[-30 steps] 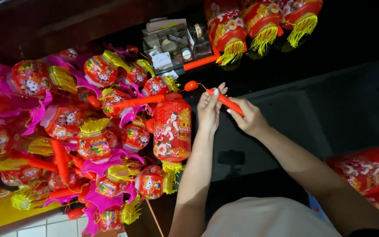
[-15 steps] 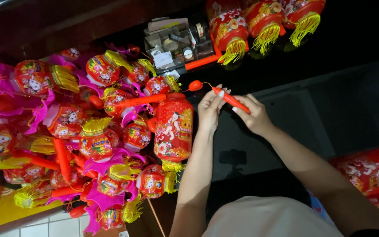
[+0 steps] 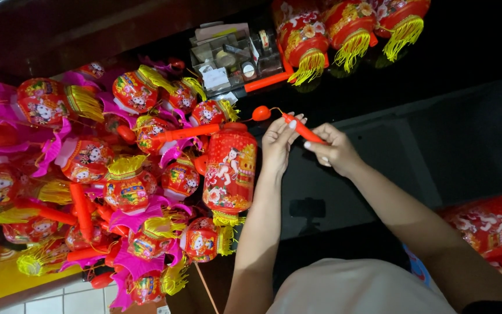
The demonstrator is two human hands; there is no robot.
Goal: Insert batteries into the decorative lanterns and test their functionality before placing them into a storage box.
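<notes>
Orange plastic stick (image 3: 304, 129) pinched by both hands' fingers (image 3: 290, 123) beside a cylindrical paper lantern (image 3: 230, 170).

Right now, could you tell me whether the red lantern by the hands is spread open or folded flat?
Spread open: the red lantern shows a full, rounded barrel body with its yellow tassel at one end.

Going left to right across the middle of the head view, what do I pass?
Heap of small red lanterns → tall red lantern → left hand → red stick → right hand → red lantern at the right edge.
</notes>
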